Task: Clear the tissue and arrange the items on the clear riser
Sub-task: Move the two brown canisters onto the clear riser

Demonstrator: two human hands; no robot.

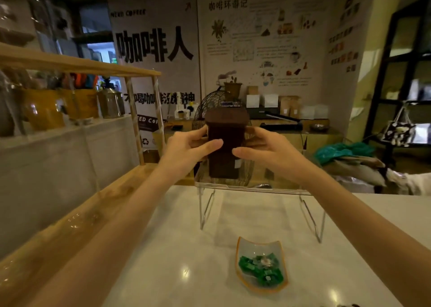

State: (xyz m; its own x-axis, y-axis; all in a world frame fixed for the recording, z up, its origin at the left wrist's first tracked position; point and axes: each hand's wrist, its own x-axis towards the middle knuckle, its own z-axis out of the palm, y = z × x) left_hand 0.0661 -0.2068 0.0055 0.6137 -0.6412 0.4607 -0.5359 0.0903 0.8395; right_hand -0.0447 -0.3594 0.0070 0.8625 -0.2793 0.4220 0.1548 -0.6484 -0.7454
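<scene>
A tall dark brown container point(225, 134) with a wider lid stands upright on the left part of the clear riser point(254, 189). My left hand point(186, 148) grips its left side and my right hand point(263, 148) grips its right side, thumbs across the front. The riser is a transparent shelf on thin legs, standing on the white counter point(186, 248). In front of it lies a curved glass dish point(260, 263) with an orange rim, holding several green wrapped sweets. No tissue is visible.
A wooden shelf unit point(77, 64) with jars and a metal pot runs along the left. Behind the riser stand a wire basket point(210, 106) and a back counter with boxes and bags. Teal cloth and bags point(347, 155) lie at the right.
</scene>
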